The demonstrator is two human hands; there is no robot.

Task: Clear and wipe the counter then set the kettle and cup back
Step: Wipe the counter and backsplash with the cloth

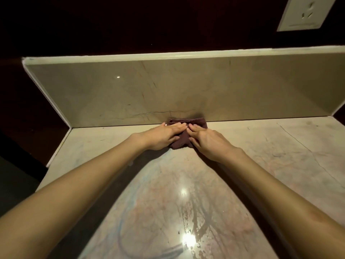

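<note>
Fingers (179,126) of both hands lie nearly straight and flat on a dark maroon cloth (183,136), pressing it down rather than curling round it. Seen from the head camera, the left hand (164,135) covers the cloth's left side and the right hand (207,141) its right side, fingertips almost meeting over the middle. Neither hand pinches or grips; both push with flattened palms.

That cloth sits at the back edge of the counter (280,156), its far hem touching the foot of the pale backsplash (149,90), roughly midway along the back edge. Nearer the front edge, the counter carries wet streaks and beads that catch the light, so by my reading the wiping step is well under way and the back strip is being covered now. No kettle or cup is in view, so setting them back is yet to come. A white wall socket (306,12) shows above the backsplash toward the right back corner.

As for handling, the cloth looks soft, light and limp, folded into a small pad, probably damp. It will bunch or unfold if dragged by one corner; flat pressure over the whole pad, as here, should keep it together. To lift it, gathering the folded layers from the near edge seems safest. The wet stone looks slick.
</note>
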